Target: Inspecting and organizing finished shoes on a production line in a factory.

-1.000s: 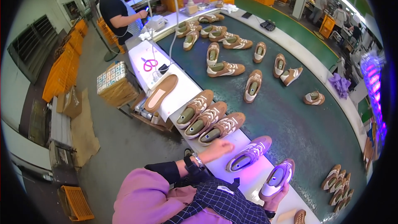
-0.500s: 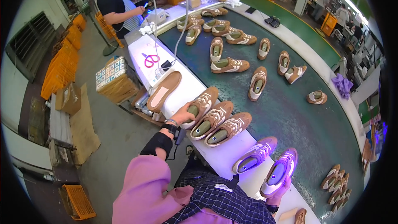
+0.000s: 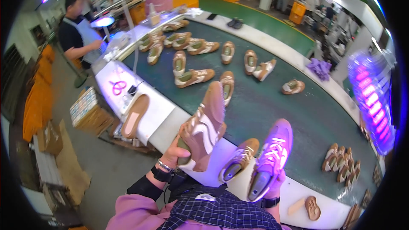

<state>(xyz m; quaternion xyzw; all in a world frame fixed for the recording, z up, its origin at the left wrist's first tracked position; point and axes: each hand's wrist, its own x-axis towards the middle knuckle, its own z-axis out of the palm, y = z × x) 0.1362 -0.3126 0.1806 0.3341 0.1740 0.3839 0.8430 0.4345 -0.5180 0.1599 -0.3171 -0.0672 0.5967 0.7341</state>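
Note:
My left hand (image 3: 174, 154) grips a brown-and-white sneaker (image 3: 208, 123) by its heel. It is lifted and tilted, toe away from me, and a green last shows at its opening. My right hand (image 3: 277, 182), partly hidden, holds another sneaker (image 3: 272, 153) from its right side; purple light falls on its laces and toe. Between these two, a third laced sneaker (image 3: 240, 159) stands on the white ledge (image 3: 294, 191). Part of a further brown shoe (image 3: 222, 130) shows behind the left one.
Several sneakers (image 3: 194, 77) stand on the green conveyor (image 3: 187, 98) beyond the ledge. A brown sole (image 3: 135, 117) and pink-handled scissors (image 3: 118, 86) lie left. A glowing purple lamp (image 3: 372, 102) hangs right. A co-worker (image 3: 81, 34) stands far left. Taped box (image 3: 91, 110) beside the ledge.
My left hand has picked its sneaker up off the ledge and moved it right, tilting it. The right-hand sneaker is raised and turned. The view has swung right, bringing the purple lamp into sight.

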